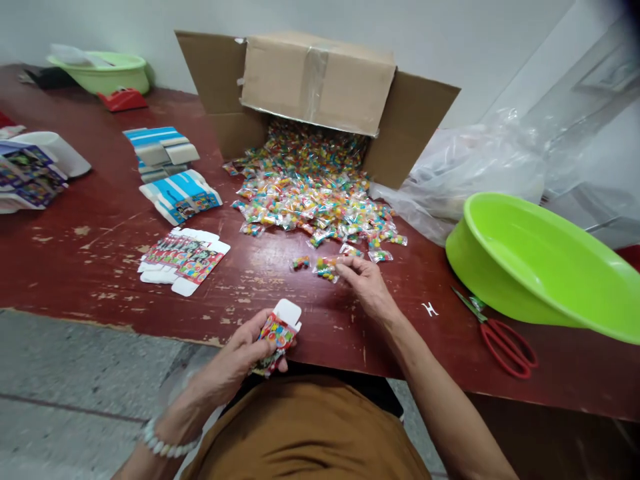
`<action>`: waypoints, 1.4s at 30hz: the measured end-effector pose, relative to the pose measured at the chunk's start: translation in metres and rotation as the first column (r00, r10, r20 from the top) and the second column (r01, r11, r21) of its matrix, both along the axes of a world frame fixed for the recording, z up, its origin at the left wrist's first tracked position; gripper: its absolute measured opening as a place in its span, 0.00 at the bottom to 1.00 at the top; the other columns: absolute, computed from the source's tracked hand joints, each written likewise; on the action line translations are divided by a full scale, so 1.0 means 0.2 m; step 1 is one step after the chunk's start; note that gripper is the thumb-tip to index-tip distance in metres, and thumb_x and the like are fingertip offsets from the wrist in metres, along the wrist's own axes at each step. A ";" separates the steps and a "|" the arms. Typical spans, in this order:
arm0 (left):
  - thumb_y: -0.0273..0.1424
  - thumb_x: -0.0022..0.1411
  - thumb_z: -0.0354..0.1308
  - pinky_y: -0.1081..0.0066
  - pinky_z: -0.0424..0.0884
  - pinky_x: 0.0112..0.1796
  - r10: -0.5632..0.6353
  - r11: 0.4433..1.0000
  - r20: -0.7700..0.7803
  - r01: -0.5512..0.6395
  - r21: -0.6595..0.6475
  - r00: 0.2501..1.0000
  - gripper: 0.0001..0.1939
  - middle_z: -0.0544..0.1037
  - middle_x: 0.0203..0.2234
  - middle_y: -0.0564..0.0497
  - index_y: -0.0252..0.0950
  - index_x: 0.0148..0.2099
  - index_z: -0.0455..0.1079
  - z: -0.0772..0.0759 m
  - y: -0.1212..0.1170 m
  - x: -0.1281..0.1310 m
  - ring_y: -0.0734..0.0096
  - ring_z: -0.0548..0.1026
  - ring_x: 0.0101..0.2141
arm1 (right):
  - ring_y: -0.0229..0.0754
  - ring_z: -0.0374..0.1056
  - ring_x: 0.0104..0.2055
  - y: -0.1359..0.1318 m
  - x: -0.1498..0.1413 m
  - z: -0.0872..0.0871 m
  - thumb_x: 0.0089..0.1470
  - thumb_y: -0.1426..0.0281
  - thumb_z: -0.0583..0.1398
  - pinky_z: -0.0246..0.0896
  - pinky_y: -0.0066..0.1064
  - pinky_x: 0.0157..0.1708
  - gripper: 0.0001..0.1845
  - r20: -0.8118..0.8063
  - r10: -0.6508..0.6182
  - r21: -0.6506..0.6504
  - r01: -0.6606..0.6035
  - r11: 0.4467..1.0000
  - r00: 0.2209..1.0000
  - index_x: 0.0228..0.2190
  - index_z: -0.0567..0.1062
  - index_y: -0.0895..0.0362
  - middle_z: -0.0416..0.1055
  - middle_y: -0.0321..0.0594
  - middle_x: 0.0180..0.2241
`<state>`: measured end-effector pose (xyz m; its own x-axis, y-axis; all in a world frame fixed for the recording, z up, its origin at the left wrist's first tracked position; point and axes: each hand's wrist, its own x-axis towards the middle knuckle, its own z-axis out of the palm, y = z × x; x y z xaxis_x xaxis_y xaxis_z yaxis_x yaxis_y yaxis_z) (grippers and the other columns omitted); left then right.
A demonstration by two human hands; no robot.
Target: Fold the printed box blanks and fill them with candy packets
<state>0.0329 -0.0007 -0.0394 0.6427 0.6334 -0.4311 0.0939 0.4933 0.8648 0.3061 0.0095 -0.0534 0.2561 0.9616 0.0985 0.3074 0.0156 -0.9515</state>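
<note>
My left hand (240,357) is closed round a small colourful printed carton (278,331) with its white flap open, held at the table's near edge. My right hand (365,283) reaches forward and pinches a small clear candy packet (326,268) lying on the red table (90,260). Another loose packet (301,262) lies just left of it. A big heap of the same candy packets (313,187) spills from a cardboard box (320,87) tipped on its side behind.
Flat red-printed cartons (185,260) lie left of my hands, blue ones (177,193) and a stack (160,150) farther back. A lime green basin (540,267) and red scissors (505,337) sit at right, with clear plastic bags (470,167) behind. Another green basin (103,70) stands far left.
</note>
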 end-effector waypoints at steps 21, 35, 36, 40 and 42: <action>0.36 0.57 0.63 0.73 0.66 0.30 -0.034 0.993 -0.027 0.036 0.108 0.999 0.28 0.76 0.32 0.53 0.37 0.59 0.67 0.05 -0.03 0.06 0.74 0.70 0.26 | 0.32 0.57 0.23 -0.12 -0.18 0.16 0.52 0.65 0.64 0.50 0.26 0.25 0.09 -0.130 0.286 -0.354 -0.313 0.881 0.950 0.27 0.78 0.59 0.68 0.32 0.21; 0.47 0.55 0.68 0.70 0.75 0.22 0.363 0.879 0.094 -0.307 -0.366 0.927 0.22 0.82 0.24 0.46 0.32 0.41 0.74 0.07 -0.06 0.15 0.67 0.77 0.19 | 0.38 0.68 0.37 -0.15 -0.25 0.12 0.56 0.64 0.66 0.62 0.30 0.37 0.13 -0.343 0.259 -0.179 -0.334 0.926 0.903 0.43 0.76 0.55 0.73 0.37 0.38; 0.49 0.56 0.67 0.70 0.75 0.21 0.382 0.870 0.082 -0.329 -0.366 0.920 0.24 0.81 0.23 0.46 0.32 0.40 0.75 0.08 -0.06 0.16 0.67 0.77 0.19 | 0.37 0.67 0.36 -0.15 -0.26 0.11 0.54 0.62 0.67 0.61 0.28 0.34 0.18 -0.426 0.240 -0.217 -0.356 0.909 0.872 0.45 0.75 0.54 0.73 0.37 0.38; 0.53 0.51 0.69 0.73 0.73 0.18 0.433 0.886 0.064 -0.412 -0.212 0.899 0.28 0.81 0.20 0.49 0.32 0.39 0.74 0.06 -0.07 0.18 0.70 0.74 0.16 | 0.35 0.66 0.33 -0.19 -0.31 0.09 0.53 0.59 0.68 0.61 0.27 0.31 0.21 -0.503 0.241 -0.193 -0.380 0.904 0.830 0.46 0.74 0.54 0.70 0.34 0.34; 0.54 0.50 0.69 0.72 0.73 0.17 0.448 0.886 0.058 -0.435 -0.162 0.892 0.29 0.81 0.20 0.50 0.33 0.40 0.74 0.05 -0.07 0.18 0.69 0.75 0.15 | 0.34 0.67 0.30 -0.20 -0.33 0.09 0.55 0.58 0.68 0.63 0.27 0.31 0.22 -0.530 0.231 -0.144 -0.355 0.924 0.816 0.47 0.73 0.54 0.69 0.33 0.32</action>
